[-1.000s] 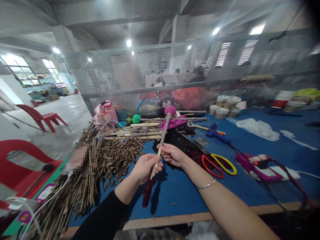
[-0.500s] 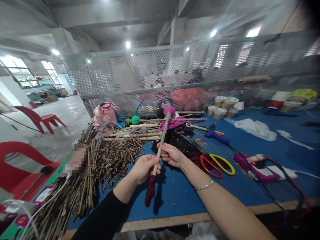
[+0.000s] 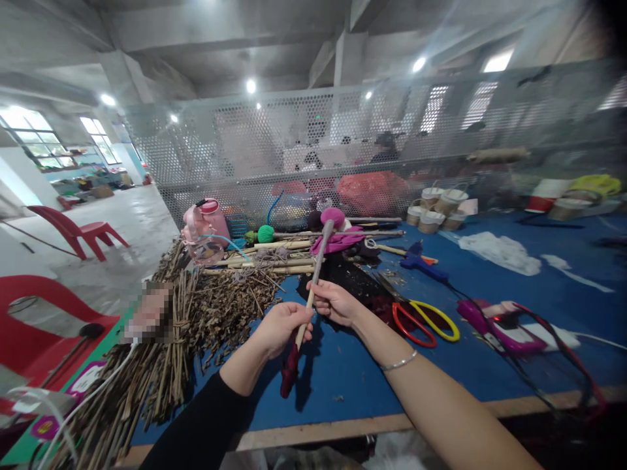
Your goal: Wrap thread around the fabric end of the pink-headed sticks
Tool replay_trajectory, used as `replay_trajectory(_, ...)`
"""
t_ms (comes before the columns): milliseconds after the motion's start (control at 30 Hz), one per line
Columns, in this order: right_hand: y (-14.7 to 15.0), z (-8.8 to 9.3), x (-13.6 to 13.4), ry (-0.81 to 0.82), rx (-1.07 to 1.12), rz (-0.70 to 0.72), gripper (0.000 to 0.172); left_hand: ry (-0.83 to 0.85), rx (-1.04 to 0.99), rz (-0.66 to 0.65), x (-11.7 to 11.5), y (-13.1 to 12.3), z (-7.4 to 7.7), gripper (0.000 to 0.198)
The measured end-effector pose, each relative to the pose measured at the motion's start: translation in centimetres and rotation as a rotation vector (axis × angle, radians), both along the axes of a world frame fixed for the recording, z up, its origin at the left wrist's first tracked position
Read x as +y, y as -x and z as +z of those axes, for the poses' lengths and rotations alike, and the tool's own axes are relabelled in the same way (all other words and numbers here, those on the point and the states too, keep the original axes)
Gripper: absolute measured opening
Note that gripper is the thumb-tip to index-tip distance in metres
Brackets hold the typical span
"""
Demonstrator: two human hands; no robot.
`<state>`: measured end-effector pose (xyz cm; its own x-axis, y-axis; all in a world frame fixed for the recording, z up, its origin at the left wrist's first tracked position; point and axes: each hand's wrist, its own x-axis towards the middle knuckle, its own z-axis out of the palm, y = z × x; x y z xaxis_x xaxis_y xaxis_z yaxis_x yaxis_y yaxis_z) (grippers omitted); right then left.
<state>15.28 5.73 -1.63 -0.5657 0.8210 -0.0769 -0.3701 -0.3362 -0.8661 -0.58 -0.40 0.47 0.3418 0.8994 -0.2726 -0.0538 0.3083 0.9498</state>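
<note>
Left hand pinches the stick near its dark red end; right hand pinches it just farther up, nearer the pink ball. Long axis runs away, slightly rightward, above the blue surface. Scissors lie to the right, apart.

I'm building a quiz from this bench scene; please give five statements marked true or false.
1. The left hand and right hand both hold the stick. True.
2. The ball at the stick's far end is green. False: the ball is pink.
3. The scissors have one red and one yellow handle. True.
4. The bracelet is on the left arm. False: the bracelet is on the right arm.
5. The twigs lie right of the scissors. False: the twigs lie left.
</note>
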Motion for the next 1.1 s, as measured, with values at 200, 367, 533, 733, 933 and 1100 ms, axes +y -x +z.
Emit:
replay_trajectory(200,-0.3,0.1,0.0,-0.010,0.001,0.021,0.032,0.058,-0.040,-0.095,0.1,0.0,-0.2,0.036)
replay_trajectory(367,0.1,-0.3,0.1,-0.008,-0.134,-0.023,0.034,-0.252,0.304,0.103,0.6,0.4,-1.4,0.037)
replay_trajectory(533,-0.1,0.3,-0.2,0.018,-0.030,0.024,0.031,-0.012,-0.010,0.004,0.7,0.4,-0.6,0.032)
replay_trajectory(733,-0.2,0.3,-0.4,-0.009,-0.050,0.040,0.030,0.132,-0.065,-0.073,0.5,0.3,-0.2,0.034)
replay_trajectory(933,0.5,0.3,-0.6,-0.002,-0.124,0.015,0.034,-0.122,0.141,0.079,0.5,0.2,-0.6,0.033)
replay_trajectory(1100,0.2,0.7,-0.7,-0.020,-0.036,0.060,0.033,0.171,-0.157,-0.035,0.5,0.4,0.4,0.025)
